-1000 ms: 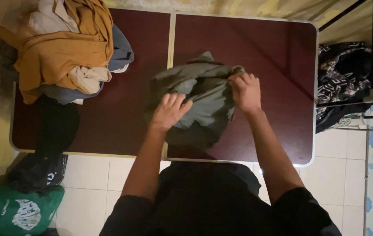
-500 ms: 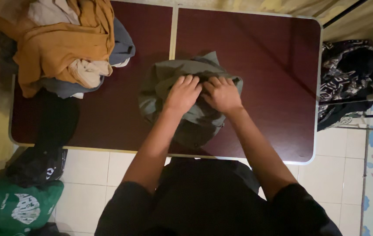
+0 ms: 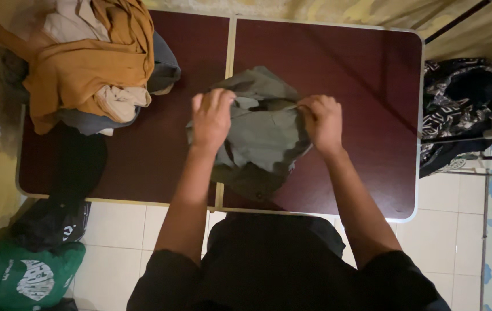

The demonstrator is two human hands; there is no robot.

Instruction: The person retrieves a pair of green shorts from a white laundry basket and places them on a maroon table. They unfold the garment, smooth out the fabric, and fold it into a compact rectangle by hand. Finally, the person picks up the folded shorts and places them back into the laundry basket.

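Both hands grip one crumpled grey-green garment at the middle of the dark red folding table: the left hand pinches its left edge with fingers partly raised, and the right hand is clenched on its right edge. The garment's lower part lies over the table's near edge, so a loosened grip would likely let it slide to the tiled floor. A wide leftward pull could drag cloth into the mustard-topped clothes pile nearby.
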